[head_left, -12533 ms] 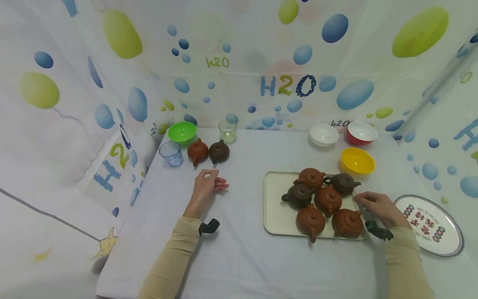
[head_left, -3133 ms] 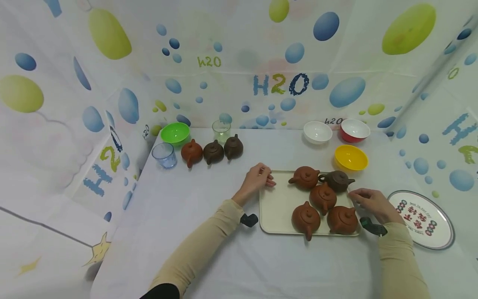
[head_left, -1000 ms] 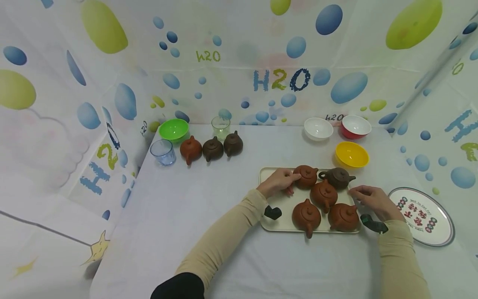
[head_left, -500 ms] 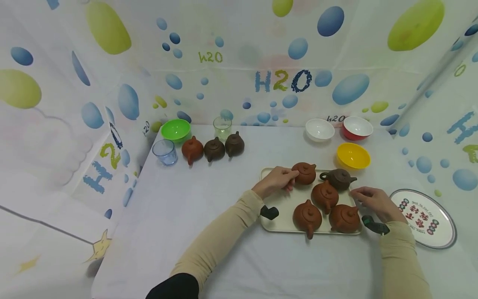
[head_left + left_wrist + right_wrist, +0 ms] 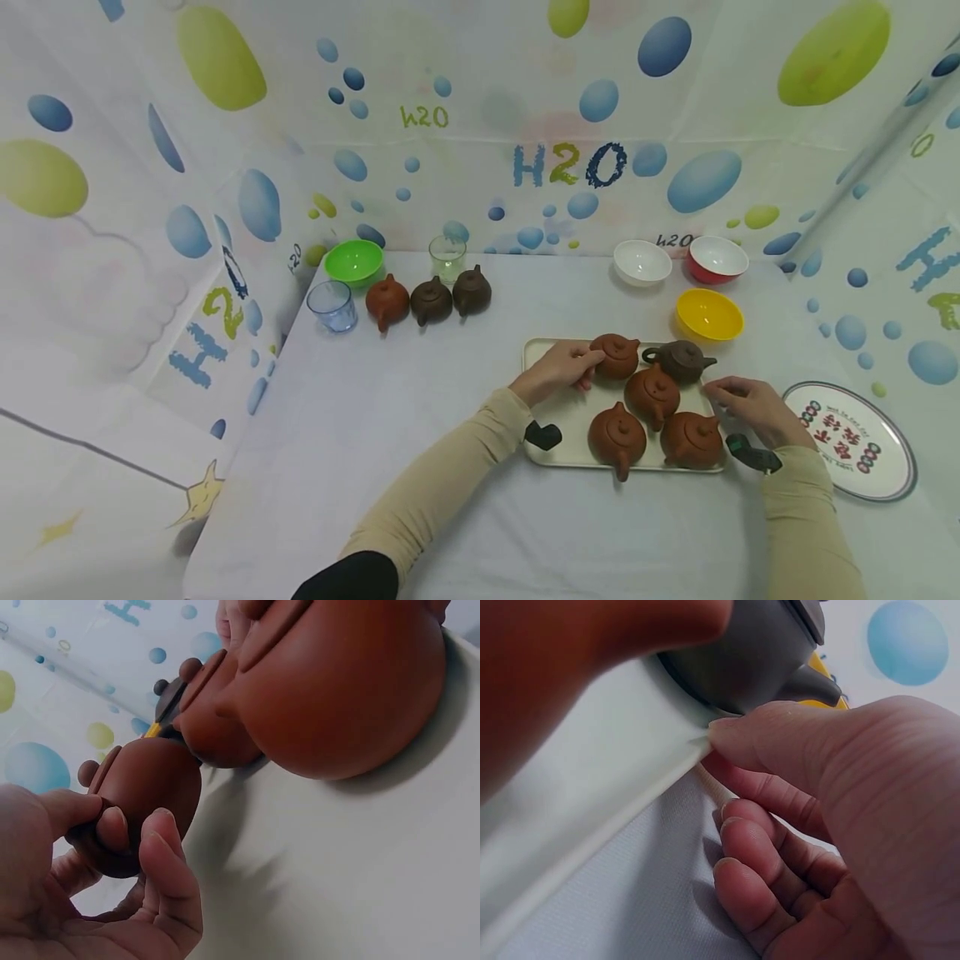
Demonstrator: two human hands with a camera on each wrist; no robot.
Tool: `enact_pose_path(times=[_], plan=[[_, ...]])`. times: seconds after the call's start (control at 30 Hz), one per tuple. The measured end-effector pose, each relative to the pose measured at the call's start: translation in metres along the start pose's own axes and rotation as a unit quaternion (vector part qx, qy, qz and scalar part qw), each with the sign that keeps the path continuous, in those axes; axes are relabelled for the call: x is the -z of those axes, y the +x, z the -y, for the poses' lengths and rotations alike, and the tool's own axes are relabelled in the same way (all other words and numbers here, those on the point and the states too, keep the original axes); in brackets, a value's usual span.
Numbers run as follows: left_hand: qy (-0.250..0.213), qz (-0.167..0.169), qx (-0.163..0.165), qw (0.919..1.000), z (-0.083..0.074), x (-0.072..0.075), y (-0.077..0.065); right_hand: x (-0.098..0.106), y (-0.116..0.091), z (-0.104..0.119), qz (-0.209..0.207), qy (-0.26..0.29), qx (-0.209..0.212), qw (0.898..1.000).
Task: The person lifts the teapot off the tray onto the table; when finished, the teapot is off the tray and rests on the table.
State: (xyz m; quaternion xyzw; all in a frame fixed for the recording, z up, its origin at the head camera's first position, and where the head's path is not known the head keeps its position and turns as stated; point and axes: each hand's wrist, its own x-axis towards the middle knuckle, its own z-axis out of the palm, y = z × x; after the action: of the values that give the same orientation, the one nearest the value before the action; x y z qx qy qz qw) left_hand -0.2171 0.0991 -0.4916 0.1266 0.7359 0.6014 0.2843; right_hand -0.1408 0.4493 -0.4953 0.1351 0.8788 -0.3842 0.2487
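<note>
My left hand [image 5: 562, 367] pinches the loop handle of a reddish-brown clay teapot [image 5: 618, 357] at the back of the cream tray [image 5: 572, 454]. In the left wrist view the thumb presses on top of the handle [image 5: 112, 859] and a fingertip pokes through its loop. Whether the pot's base touches the tray is unclear. My right hand [image 5: 757, 408] grips the tray's right rim [image 5: 697, 754] between thumb and index finger, the other fingers curled below. Beside the held pot sit a dark teapot [image 5: 681, 361] and, nearer, several reddish-brown ones [image 5: 617, 436].
At back left, one reddish-brown teapot [image 5: 387, 302] and two dark ones [image 5: 472, 291] stand in a row, near a green bowl [image 5: 354, 262], blue glass [image 5: 332, 307] and clear glass [image 5: 448, 258]. White, red and yellow bowls [image 5: 709, 314] stand behind the tray; an oval sign [image 5: 855, 442] lies right.
A dark teapot went from the tray to the left row. My left hand then came back and took hold of a reddish-brown teapot, which rose slightly and dipped again. My right hand stayed put.
</note>
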Motion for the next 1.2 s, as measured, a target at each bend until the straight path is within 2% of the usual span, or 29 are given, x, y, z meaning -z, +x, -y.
enact_pose_path(times=[0.2,0.3,0.43,0.57,0.73,0.8,1.03,1.2], plan=[[0.022,-0.01,0.008,0.9997,0.001,0.003,-0.013,0.001,-0.001,0.0,-0.002,0.003,-0.003,1.0],[0.031,-0.017,0.015,0.9993,0.006,0.01,-0.026,0.0,-0.001,0.001,0.001,0.003,-0.006,1.0],[0.049,-0.022,0.008,0.9985,0.009,0.02,-0.042,0.001,-0.001,0.0,0.0,-0.003,-0.004,1.0],[0.061,-0.026,0.003,0.9978,0.007,0.029,-0.052,0.002,-0.002,-0.001,0.0,-0.005,0.003,1.0],[0.05,-0.032,0.009,0.9982,0.008,0.035,-0.057,-0.002,-0.002,-0.001,-0.002,0.012,0.01,1.0],[0.042,-0.036,0.015,0.9984,0.013,0.039,-0.064,-0.004,-0.002,-0.001,-0.001,0.019,0.009,1.0],[0.066,-0.075,0.013,0.9949,0.037,0.071,-0.108,-0.005,-0.002,-0.001,0.0,0.011,0.006,1.0],[0.047,-0.124,0.028,0.9908,0.055,0.1,-0.141,0.0,-0.002,-0.001,0.0,0.008,0.006,1.0]])
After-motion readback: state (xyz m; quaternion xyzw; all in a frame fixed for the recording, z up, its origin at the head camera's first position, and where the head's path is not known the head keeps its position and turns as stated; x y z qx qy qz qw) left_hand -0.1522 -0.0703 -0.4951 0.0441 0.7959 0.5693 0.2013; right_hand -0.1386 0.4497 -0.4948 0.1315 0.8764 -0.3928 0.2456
